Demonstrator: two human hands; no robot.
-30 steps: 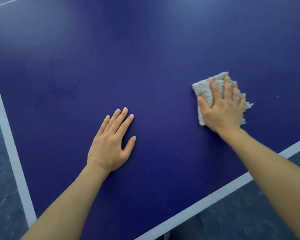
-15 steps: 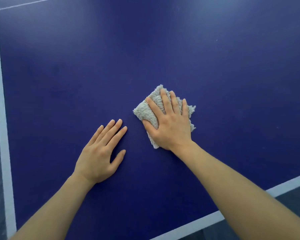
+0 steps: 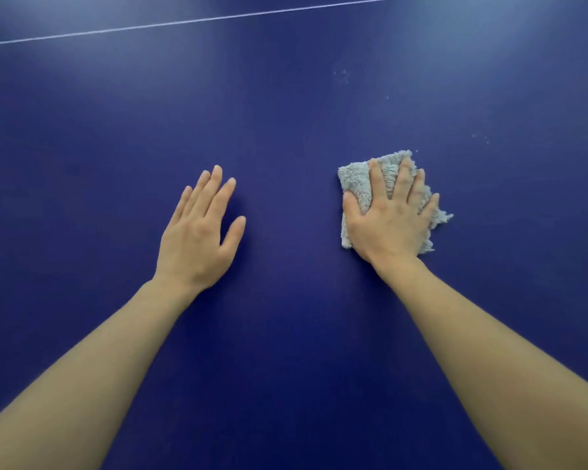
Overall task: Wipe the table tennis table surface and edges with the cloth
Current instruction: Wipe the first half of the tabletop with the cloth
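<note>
- My right hand (image 3: pixel 389 225) presses flat, fingers spread, pinning the cloth (image 3: pixel 357 188) to the desk (image 3: pixel 286 113).
- My left hand (image 3: pixel 197 239) lies open, empty.
- White specks (image 3: pixel 342 74) lie ahead of the cloth, nearer my right.

table (image 3: pixel 286 113): dark blue, plain
line (image 3: pixel 184 22): thin, white, across far side
cloth (image 3: pixel 360 184): light grey, fluffy
specks (image 3: pixel 342 74): whitish, scattered
</note>
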